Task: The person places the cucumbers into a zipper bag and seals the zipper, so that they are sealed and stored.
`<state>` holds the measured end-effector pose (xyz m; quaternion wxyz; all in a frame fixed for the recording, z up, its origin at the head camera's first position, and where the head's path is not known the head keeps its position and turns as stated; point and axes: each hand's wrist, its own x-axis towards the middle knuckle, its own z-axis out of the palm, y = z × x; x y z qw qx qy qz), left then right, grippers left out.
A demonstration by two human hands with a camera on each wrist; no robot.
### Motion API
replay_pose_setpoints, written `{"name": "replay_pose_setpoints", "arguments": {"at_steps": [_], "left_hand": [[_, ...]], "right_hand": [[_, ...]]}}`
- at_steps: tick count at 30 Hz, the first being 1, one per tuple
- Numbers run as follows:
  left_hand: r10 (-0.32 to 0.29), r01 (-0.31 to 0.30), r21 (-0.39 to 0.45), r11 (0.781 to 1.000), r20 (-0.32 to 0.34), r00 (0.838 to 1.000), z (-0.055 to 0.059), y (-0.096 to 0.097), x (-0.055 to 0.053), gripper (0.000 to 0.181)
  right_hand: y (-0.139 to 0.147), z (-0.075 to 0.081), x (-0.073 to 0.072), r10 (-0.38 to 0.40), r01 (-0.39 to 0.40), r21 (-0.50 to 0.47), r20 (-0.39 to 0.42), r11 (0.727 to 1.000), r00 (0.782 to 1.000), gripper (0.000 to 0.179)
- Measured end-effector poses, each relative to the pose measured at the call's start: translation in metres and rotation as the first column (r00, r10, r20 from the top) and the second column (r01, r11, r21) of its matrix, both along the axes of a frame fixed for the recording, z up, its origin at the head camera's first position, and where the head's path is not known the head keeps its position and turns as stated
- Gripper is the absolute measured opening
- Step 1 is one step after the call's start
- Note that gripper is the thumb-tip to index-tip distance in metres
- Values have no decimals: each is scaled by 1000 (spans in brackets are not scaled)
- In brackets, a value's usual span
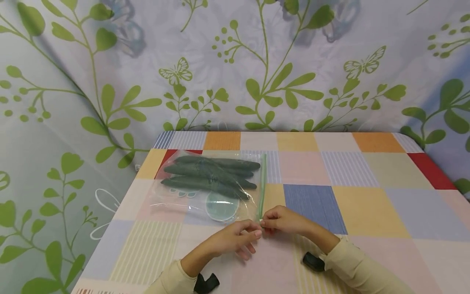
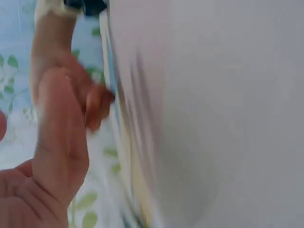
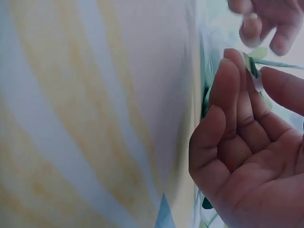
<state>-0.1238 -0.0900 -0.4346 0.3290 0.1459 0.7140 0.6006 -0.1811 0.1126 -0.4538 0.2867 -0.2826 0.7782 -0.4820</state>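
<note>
A clear zip bag (image 1: 200,208) lies flat on the table with several cucumbers (image 1: 209,175) inside. Printed on its front is a pale green circle (image 1: 222,206). Along the bag's right edge runs a green zip strip (image 1: 263,183). At the strip's near end my right hand (image 1: 284,220) pinches a small white zip slider (image 3: 256,78) between thumb and fingers. Just left of it, my left hand (image 1: 233,239) hovers by the bag's near corner, fingers loosely bent and holding nothing. In the right wrist view the left fingertips (image 3: 251,31) show apart from the slider.
A patchwork-patterned cloth (image 1: 367,208) covers the table. Behind it and to the left hangs a curtain (image 1: 235,73) printed with green leaves. Black wrist devices (image 1: 313,261) sit at both sleeves.
</note>
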Motion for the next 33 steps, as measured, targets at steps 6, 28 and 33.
{"name": "replay_pose_setpoints", "arguments": {"at_steps": [6,28,33], "left_hand": [[-1,-132,314,940,389,921,-13,20,14,51],[278,-545,367,754,574,771,-29,41,19,22],[316,-552,339,762,549,774,-28,45,17,17]], "right_hand": [[-1,4,0,-31,34,-44,54,998,998,29],[-4,2,7,-173,186,-63,171,981,970,28],[-4,5,7,-175,188,-57,176,981,969,30]]}}
